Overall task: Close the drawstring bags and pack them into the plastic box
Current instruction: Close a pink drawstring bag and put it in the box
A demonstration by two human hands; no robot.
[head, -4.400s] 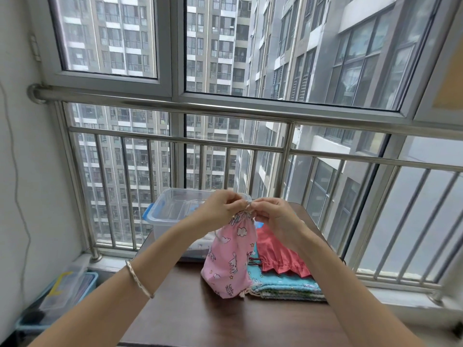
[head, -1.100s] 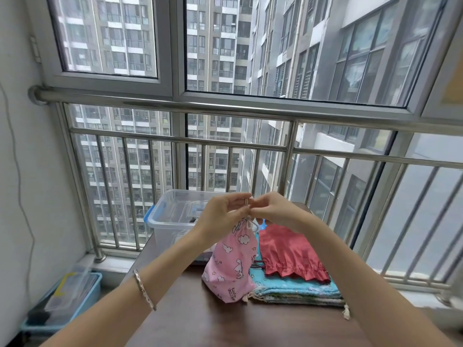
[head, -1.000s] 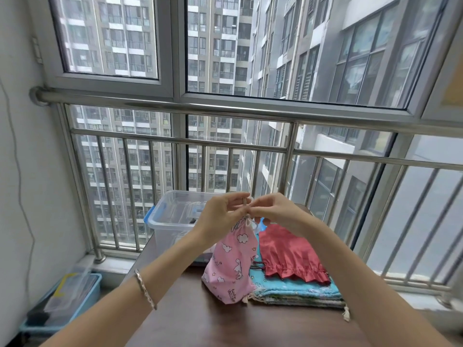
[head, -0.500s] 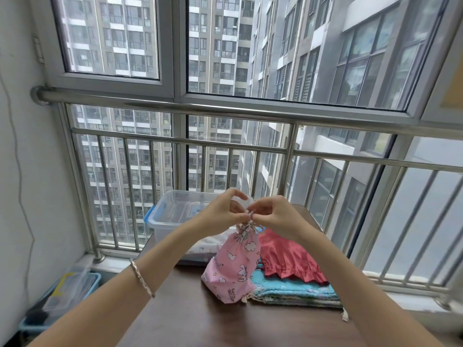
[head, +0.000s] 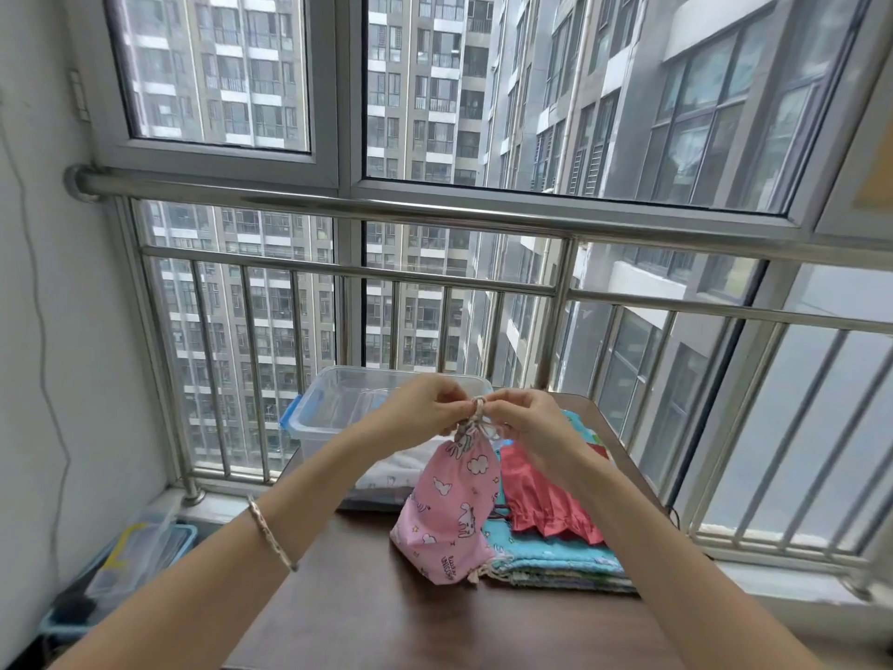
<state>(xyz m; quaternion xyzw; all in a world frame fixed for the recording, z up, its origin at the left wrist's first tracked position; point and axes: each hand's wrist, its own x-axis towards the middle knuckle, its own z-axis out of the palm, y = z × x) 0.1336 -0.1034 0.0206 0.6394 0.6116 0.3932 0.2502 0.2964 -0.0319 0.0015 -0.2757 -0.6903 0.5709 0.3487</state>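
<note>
At the desk (head: 367,621) beneath the barred window, the pink bag (head: 454,505) hangs by its neck from both hands. Its long axis is near upright, neck uppermost, and its base sits down at the desk against the left edge of the stacked bags (head: 555,560).

Left hand (head: 425,411): narrow grip, fingertips pinching the cord (head: 478,412) at the neck. Right hand (head: 526,420): likewise pinching the cord from the other side.

The plastic box (head: 333,408) stands just behind and to the left of the bag, nearer the left hand. In my judgement the packing move runs up and back-left.

A red bag (head: 541,495) lies on the stack, not yet dealt with.

Against the earliest frame, the neck is gathered tighter and a small cord loop now stands above it. The hands remain at the neck.
</note>
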